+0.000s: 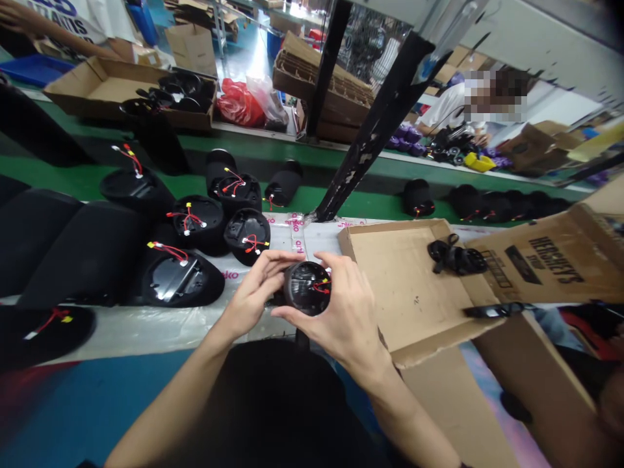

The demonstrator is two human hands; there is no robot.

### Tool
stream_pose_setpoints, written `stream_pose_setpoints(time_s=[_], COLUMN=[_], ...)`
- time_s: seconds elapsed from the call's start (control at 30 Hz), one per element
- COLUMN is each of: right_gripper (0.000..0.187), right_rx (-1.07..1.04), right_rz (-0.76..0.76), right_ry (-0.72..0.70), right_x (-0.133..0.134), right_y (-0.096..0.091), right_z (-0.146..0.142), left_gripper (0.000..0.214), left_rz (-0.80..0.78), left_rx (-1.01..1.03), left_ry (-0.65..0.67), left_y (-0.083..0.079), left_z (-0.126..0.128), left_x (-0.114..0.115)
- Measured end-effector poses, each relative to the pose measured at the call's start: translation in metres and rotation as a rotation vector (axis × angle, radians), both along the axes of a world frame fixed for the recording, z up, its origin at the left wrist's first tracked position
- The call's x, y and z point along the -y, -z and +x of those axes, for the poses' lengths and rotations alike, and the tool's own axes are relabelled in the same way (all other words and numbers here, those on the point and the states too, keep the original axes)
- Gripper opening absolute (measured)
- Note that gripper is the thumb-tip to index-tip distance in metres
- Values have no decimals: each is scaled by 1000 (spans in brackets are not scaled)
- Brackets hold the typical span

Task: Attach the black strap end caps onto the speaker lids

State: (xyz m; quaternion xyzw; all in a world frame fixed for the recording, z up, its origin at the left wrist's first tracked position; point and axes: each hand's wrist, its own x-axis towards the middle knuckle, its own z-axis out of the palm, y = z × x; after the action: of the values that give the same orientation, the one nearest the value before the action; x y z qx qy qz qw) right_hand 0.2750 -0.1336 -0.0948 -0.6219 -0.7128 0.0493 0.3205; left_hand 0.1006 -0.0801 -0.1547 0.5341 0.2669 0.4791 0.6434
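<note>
Gripping a round black cup with red wires inside, the left hand and the right hand hold it up over the edge of a white plastic sheet. Both hands are closed around the cup, one on each side. Just right of the right hand, a brown cardboard box stands open, and its edge is very near the hand. A black strap part lies in the box. A flat black piece sits on the box edge. The big box flap has dark words on it, and "HERSHEY'S" can be read.

Just left of the hands, more black cups and a wider black shell sit on the sheet, with red wires on top. The nearest one is close to the left hand, so there is only a small gap there. Pink writing runs along the sheet, but it is hard to read.

Farther off, a black pole slants up and stands in the way of the view. More black parts lie on a green bench. Past that are a red bag and a box of black parts. A person in white works at the far right, and another person's arm shows at the top left.
</note>
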Motion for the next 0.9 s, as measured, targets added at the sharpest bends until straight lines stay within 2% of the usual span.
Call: stream_pose_setpoints(time_s=[0.07,0.13,0.2,0.27,0.4,0.5,0.67,0.77,0.9], right_gripper=[91,91,80,63,50,50,55,51,51], right_rx=[-13,-104,-296,-526,-890,-1057,-1118,-1116,-1076], right_rz=[-21,-76,-133,-168,-157,-110,-83,-107,-116], right_ry=[31,-4,-81,-118,-23,86,139,144,184], right_x=[-2,-1,4,11,24,28,30,31,35], right_y=[2,4,11,26,63,76,73,71,68], right_z=[-2,2,12,21,13,-6,-15,-14,-16], left_gripper=[37,43,45,46,50,47,47,50,37], left_rz=[-33,11,84,132,134,72,-6,-25,-13], left_rx=[69,-34,-189,-254,-241,-232,-243,-162,-132], left_ry=[-27,-20,-10,-36,-114,-142,-254,-246,-314], left_y=[5,9,12,16,19,15,8,11,15], left_z=[0,2,4,8,17,20,24,26,24], left_x=[3,5,7,7,7,10,27,33,29])
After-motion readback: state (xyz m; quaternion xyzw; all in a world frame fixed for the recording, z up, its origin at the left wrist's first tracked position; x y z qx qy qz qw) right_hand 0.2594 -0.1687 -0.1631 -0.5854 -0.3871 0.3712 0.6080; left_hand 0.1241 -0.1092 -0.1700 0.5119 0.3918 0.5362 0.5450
